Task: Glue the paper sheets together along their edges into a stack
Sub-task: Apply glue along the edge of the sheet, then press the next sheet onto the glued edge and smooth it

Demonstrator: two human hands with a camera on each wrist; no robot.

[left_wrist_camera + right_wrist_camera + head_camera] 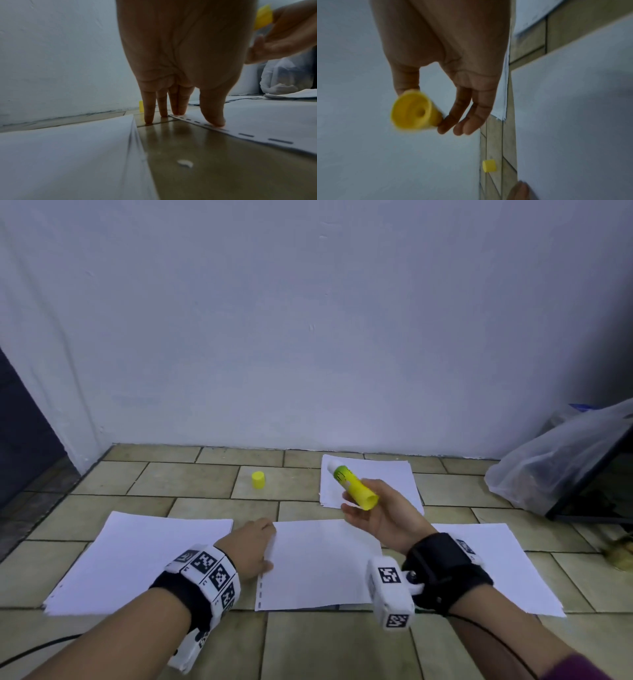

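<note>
left hand [180, 54] fills the left wrist view: straight fingers [148, 108] pointing down, slightly fanned, tips on the floor tile and on the corner of the middle sheet [322, 563]; thumb [212, 112] pressed flat on that sheet's left edge, along a row of punched slots. nothing gripped.

right hand [380, 515] raised over the middle sheet's far right corner, palm up. thumb and forefinger pinch the glue stick [354, 484] near its base; remaining fingers loose and slightly fanned. stick is a yellow cylinder with green label, uncapped, white tip aimed away toward the wall; hollow base faces the wrist camera.

yellow cap [258, 480], short cylinder, stands alone on the tile beyond the left hand, apart from all paper.

white paper: left pile [137, 559], several sheets thick at its edge; right sheet [493, 570]; far pile [387, 477] near the wall, behind the glue stick.

floor [191, 484]: glossy beige tiles, dark grout. small white blob [185, 163] on the tile between left pile and middle sheet.

translucent plastic bag [561, 457], crumpled, far right; contents not discernible.
</note>
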